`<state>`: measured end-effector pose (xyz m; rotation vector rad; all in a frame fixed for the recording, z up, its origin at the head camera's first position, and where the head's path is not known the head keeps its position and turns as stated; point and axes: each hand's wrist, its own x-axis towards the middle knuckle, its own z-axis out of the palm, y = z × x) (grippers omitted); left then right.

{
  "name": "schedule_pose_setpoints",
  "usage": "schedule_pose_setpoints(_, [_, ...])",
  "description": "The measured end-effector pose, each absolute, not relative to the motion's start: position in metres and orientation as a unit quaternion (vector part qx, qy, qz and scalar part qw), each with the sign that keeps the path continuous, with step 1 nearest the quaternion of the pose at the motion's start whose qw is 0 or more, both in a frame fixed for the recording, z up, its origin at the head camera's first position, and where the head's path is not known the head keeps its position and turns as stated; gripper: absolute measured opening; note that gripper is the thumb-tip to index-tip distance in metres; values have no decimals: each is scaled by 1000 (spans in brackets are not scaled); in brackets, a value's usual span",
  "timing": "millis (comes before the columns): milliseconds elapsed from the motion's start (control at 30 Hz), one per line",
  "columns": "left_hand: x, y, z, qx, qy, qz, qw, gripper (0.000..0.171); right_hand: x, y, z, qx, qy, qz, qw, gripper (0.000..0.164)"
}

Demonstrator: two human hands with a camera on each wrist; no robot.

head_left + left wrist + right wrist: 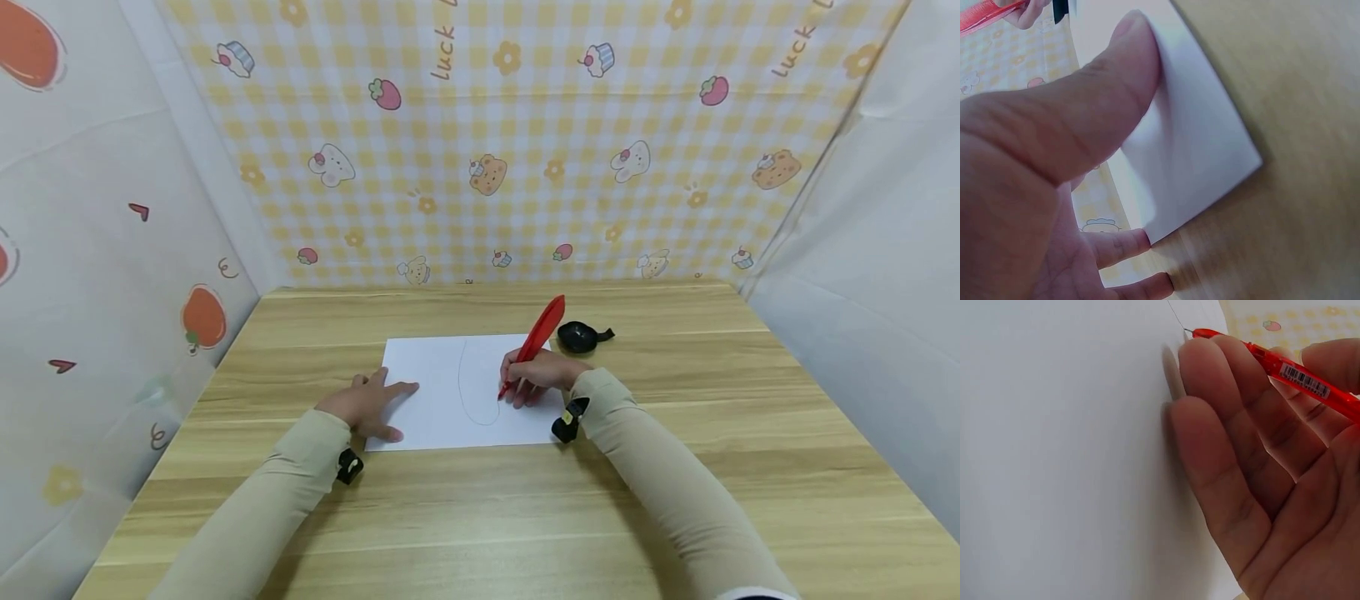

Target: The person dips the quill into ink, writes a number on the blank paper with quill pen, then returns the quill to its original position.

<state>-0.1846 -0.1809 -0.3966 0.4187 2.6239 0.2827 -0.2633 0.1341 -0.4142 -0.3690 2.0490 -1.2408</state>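
Observation:
A white sheet of paper (427, 417) lies on the wooden table. A thin dark U-shaped line curves across it. My right hand (543, 371) pinches a red pen (542, 329) with a feather-shaped top. In the right wrist view, a barcode label sits on the barrel of the pen (1310, 382), and its tip meets the end of the line. The other fingers of that hand (1260, 444) rest at the paper's surface. My left hand (367, 407) rests spread on the sheet's left side, its thumb (1138, 56) lying over the paper near the edge.
A small black rounded object (577, 337) with a short tail lies just behind my right hand. A yellow checked cloth (465, 117) hangs at the table's back edge. White cloth walls (97, 275) stand on both sides.

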Motion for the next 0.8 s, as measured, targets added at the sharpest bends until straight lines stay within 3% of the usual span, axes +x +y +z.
schedule_pose_setpoints(800, [-186,-180,-396,167,954,93,232,82,-268,127,-423,-120,800,-516,283,14])
